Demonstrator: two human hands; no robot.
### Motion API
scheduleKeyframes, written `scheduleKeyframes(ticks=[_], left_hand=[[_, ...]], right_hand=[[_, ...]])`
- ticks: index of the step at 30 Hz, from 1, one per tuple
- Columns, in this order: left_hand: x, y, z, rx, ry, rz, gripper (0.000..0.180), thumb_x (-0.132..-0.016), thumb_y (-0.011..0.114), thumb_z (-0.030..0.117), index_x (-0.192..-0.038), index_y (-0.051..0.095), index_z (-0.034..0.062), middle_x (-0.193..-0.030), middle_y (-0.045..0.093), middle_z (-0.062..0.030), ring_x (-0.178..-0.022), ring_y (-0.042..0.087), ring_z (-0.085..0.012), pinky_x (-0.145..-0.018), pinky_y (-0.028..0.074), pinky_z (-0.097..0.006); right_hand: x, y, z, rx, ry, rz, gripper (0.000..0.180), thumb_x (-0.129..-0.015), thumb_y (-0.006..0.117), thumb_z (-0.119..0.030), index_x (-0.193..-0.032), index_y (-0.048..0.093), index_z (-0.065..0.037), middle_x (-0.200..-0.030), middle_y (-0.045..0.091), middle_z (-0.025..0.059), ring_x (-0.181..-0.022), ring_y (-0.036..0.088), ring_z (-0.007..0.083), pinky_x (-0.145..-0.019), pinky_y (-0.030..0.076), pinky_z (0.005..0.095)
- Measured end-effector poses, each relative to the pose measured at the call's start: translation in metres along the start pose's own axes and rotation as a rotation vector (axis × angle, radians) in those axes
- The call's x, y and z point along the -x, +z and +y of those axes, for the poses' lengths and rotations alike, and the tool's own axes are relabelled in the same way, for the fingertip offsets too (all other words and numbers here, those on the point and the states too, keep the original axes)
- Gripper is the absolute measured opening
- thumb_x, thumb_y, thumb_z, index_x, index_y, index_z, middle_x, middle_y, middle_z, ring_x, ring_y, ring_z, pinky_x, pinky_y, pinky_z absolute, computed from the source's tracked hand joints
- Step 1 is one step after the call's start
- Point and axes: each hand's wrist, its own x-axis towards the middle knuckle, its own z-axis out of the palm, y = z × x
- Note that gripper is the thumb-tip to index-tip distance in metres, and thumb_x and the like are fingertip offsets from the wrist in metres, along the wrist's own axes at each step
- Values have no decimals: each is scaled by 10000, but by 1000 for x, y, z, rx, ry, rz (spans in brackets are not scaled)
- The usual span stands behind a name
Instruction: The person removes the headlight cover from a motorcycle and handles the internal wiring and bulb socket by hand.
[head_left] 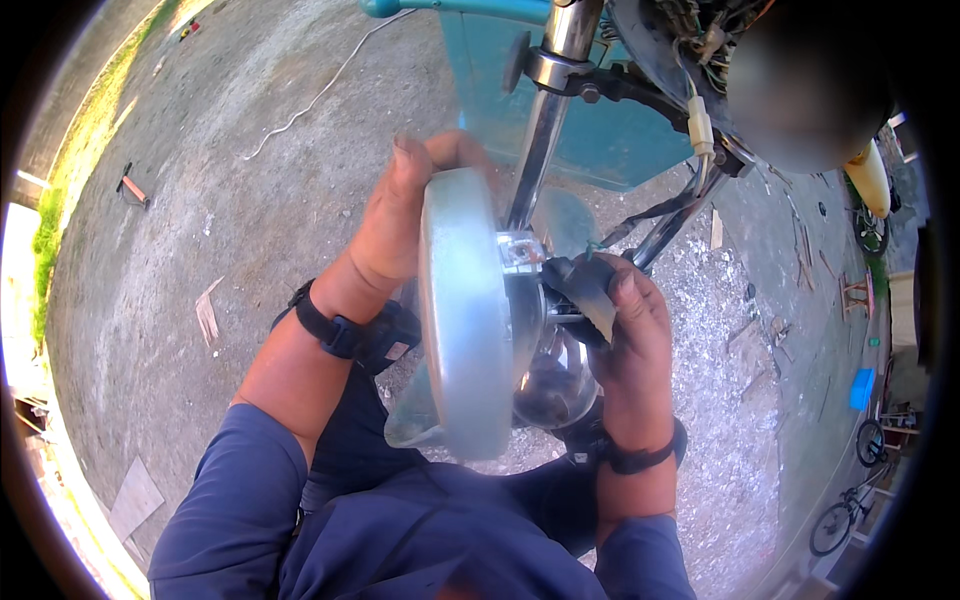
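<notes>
Our left hand (pixel 395 215) grips the round lamp (pixel 460 320) beside the fork tube's (pixel 540 140) lower visible end; our right hand (pixel 640 335) pinches a black piece (pixel 582 284) behind it. The lamp seems unmounted, the wires (pixel 716 48) above exposed.

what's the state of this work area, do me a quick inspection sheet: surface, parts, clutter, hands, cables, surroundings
Surface: rough grey ground, pale flecks to the right
Job's things: round lamp held on edge; black piece at its back
Clutter: hammer and pale scrap on the ground, left
Hands: left hand holds the lamp's rim; right hand grips the black piece
Cables: white cord on the ground; exposed wires, upper right
Surroundings: chrome fork tube near the lamp; bicycle and blue box, far right
</notes>
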Motion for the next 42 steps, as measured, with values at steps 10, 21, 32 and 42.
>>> scheduleKeyframes(ticks=[10,21,32,42], left_hand=[[3,-1,10,-116,21,41,946,-935,229,861,-916,647,12,-793,641,-55,-727,623,-147,-652,478,-274],[6,-2,9,-117,5,45,922,-940,308,843,-929,661,-9,-806,659,-66,-743,626,-150,-661,485,-282],[7,-1,6,-129,24,19,887,-944,362,824,-920,661,-12,-811,656,-65,-756,613,-150,-669,475,-283],[7,5,6,-174,23,3,865,-946,379,813,-922,658,-5,-821,651,-65,-772,606,-152,-685,473,-285]], right_hand=[[-3,-4,6,-60,53,-2,577,-992,675,-359,-1300,580,119,-1172,698,192,-1046,689,254,-914,544,354],[-4,3,-4,255,14,121,483,-997,671,-355,-1207,658,79,-1130,715,160,-966,691,207,-806,554,320],[-5,15,-40,1314,-815,-222,432,-712,825,-110,-1126,729,-34,-1090,722,116,-1015,676,344,-874,560,419],[-8,10,-25,1244,-845,-85,192,-795,733,-3,-982,741,-46,-887,733,97,-802,691,285,-708,543,372]])
